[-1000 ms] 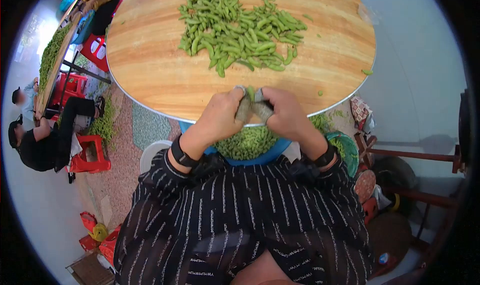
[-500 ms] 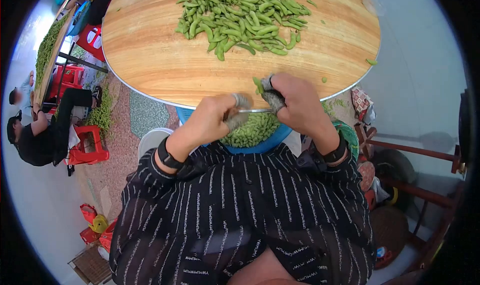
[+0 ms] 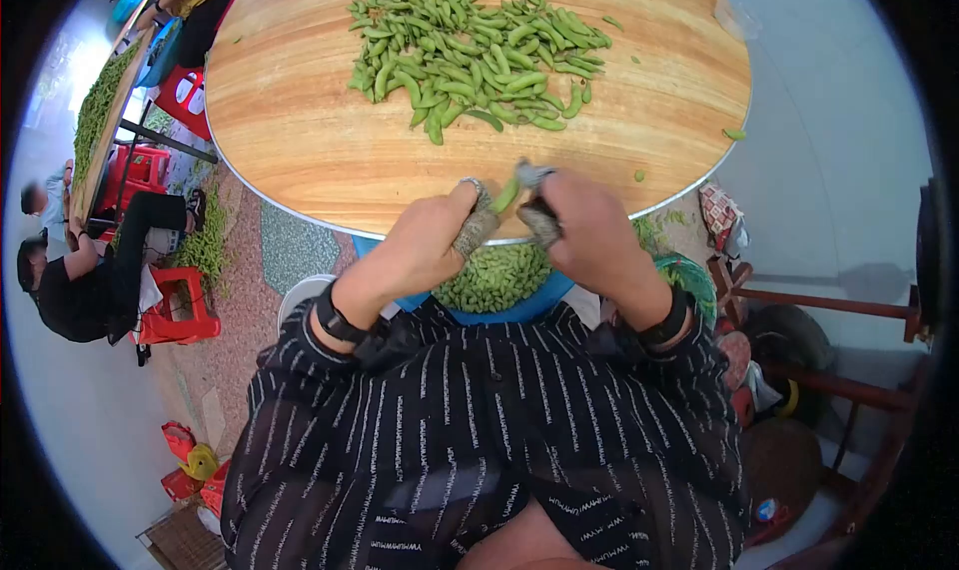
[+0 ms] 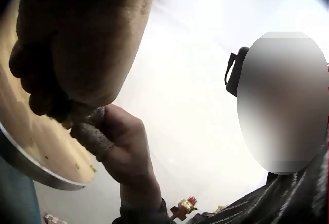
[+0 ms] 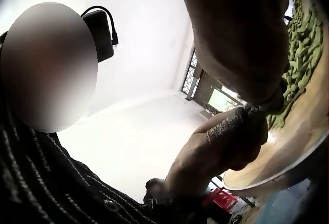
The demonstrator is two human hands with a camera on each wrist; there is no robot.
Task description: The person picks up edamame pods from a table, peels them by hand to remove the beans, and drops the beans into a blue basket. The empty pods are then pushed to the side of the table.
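Observation:
A green soybean pod (image 3: pixel 507 193) stands out between the two hands, just inside the near edge of the round wooden table (image 3: pixel 300 160). The left hand (image 3: pixel 420 235) pinches its lower end between thumb and finger, both wrapped in greyish tape. Close on the pod's other side is the right hand (image 3: pixel 586 220), its taped thumb and finger bent toward it; motion blur means I cannot tell whether they grip it. Below the hands, a blue basin (image 3: pixel 559 295) holds shelled green beans (image 3: pixel 492 278). A heap of soybean pods (image 3: pixel 470 60) covers the table's far middle.
A stray pod (image 3: pixel 734 133) lies at the table's right rim. White (image 3: pixel 300 295) and green (image 3: pixel 689 280) containers flank the basin. At left, people sit by another pod-laden table (image 3: pixel 105 100), with red stools (image 3: pixel 180 295) around. Wooden furniture (image 3: pixel 819 308) stands at right.
Half a second ago the hands were apart and the right one held a pod. Now they have come closer, with a pod pinched in the left fingers.

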